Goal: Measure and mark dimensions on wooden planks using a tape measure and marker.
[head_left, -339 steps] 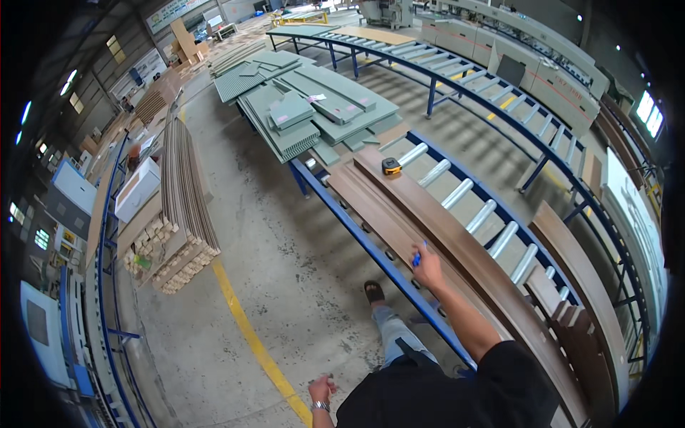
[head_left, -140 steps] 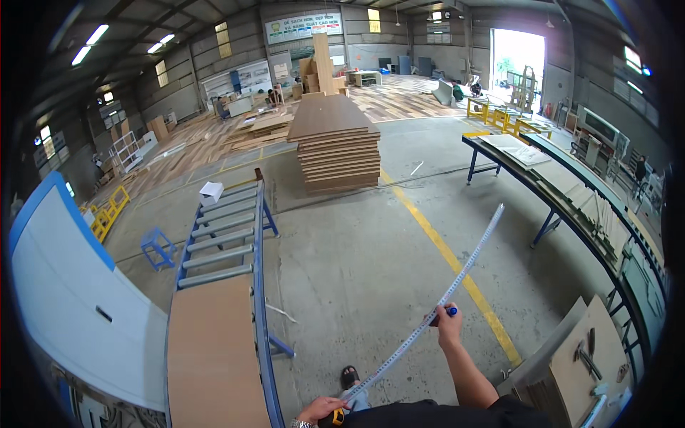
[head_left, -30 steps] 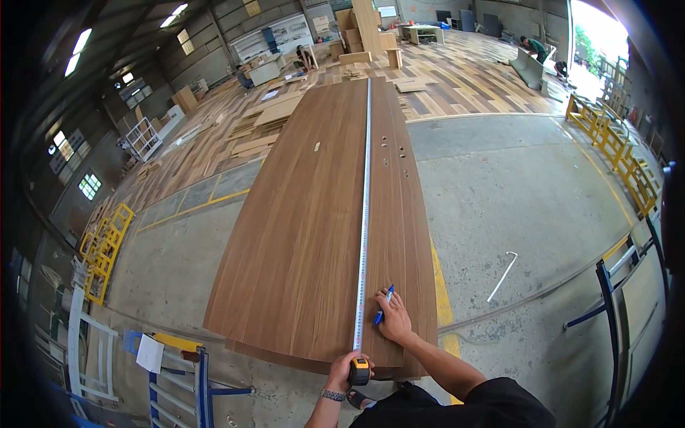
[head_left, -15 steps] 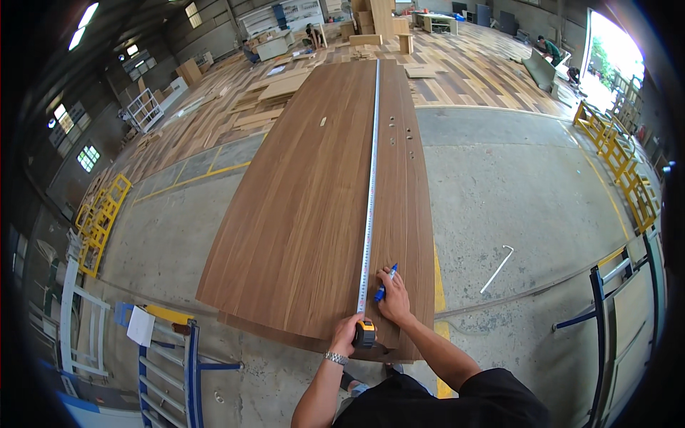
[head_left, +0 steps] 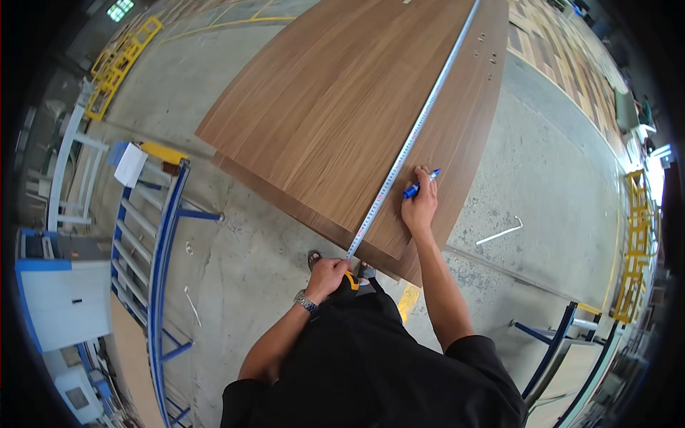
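Observation:
A long brown wood-grain panel (head_left: 314,135) stretches away in front of me, with at least one more panel under it. Along its right part lies the silver blade of a tape measure (head_left: 404,151). My left hand (head_left: 330,277), with a metal watch on the wrist, grips the black and yellow tape case just off the panel's near edge, close to my body. On the panel right of the blade rests my right hand (head_left: 419,205), closed round a blue marker (head_left: 412,190). Several small holes (head_left: 486,55) show near the panel's far right side.
At the left stand a blue roller stand (head_left: 158,235), a yellow frame (head_left: 125,68) and a white and blue machine (head_left: 68,285). A blue-framed rack (head_left: 564,357) is at the lower right. A thin white rod (head_left: 499,234) lies on the concrete floor right of the panel.
My view has tilted down and turned. The left hand has drawn the tape case back from the panel towards my body. My right hand still holds the marker on the panel.

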Tool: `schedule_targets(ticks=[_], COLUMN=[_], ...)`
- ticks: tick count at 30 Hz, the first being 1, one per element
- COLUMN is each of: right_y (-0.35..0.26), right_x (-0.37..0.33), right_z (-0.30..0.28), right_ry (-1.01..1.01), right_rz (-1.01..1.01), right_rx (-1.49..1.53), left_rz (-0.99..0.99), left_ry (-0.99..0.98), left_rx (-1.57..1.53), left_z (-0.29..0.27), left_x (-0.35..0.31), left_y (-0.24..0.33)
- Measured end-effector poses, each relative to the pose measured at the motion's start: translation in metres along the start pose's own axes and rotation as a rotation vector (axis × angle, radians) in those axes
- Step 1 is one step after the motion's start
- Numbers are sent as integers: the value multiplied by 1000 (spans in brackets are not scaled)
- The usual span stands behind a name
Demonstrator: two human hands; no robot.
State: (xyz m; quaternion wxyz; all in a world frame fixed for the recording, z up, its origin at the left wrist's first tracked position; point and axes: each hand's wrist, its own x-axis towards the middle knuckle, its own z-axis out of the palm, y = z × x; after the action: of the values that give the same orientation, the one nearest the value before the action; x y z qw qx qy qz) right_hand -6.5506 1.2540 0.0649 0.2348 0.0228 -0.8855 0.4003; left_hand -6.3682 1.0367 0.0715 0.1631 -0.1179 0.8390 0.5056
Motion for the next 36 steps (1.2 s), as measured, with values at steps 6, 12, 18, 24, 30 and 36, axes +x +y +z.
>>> schedule_targets(ticks=[6, 12, 18, 24, 30, 36], right_y=[-4, -3, -1, -3, -3, -1], right_x=[-7, -7, -5, -5, -5, -5], right_z=[-4, -5, -4, -4, -5, -6], right_ry=[-28, -31, -26, -26, -19, -15], right_rz=[-33, -20, -7, -9, -8, -6], right_rx=[1, 6, 15, 22, 18, 22], left_rz=[27, 69, 54, 29, 14, 11], left_ry=[93, 117, 113, 119, 122, 102], left_rx=[76, 103, 118, 110, 116, 107], left_z=[-3, 4, 4, 4, 6, 5], left_x=[-10, -7, -4, -5, -6, -6], left_y=[-3, -10, -11, -10, -10, -8])
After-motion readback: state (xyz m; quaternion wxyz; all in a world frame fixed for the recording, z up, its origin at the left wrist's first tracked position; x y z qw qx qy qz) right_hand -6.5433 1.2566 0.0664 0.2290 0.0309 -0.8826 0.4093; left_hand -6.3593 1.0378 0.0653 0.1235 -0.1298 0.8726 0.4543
